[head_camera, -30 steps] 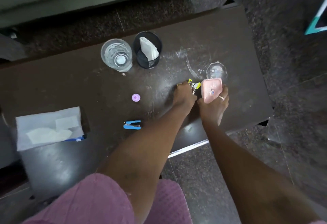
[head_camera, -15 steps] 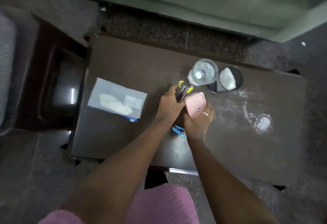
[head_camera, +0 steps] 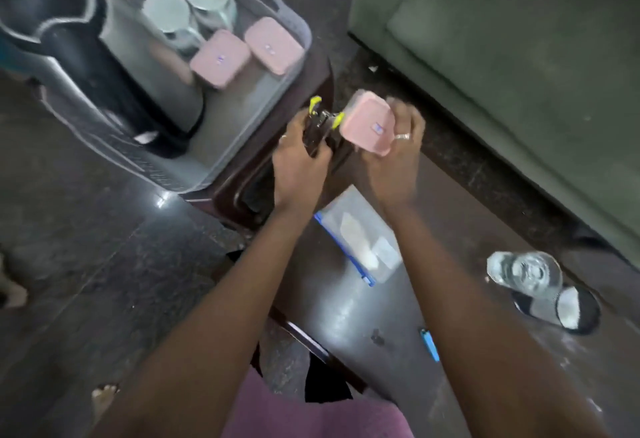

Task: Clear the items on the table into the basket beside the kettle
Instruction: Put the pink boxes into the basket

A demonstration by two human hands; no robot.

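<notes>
My left hand [head_camera: 300,157] gripping a yellow-tipped dark tool [head_camera: 320,122], my right hand [head_camera: 398,150] clutching a pink box [head_camera: 369,128], beside the basket [head_camera: 294,31] by the kettle [head_camera: 86,53]

No writing is legible; the small blue label [head_camera: 379,128] on the pink box [head_camera: 362,121] is blurred
</notes>
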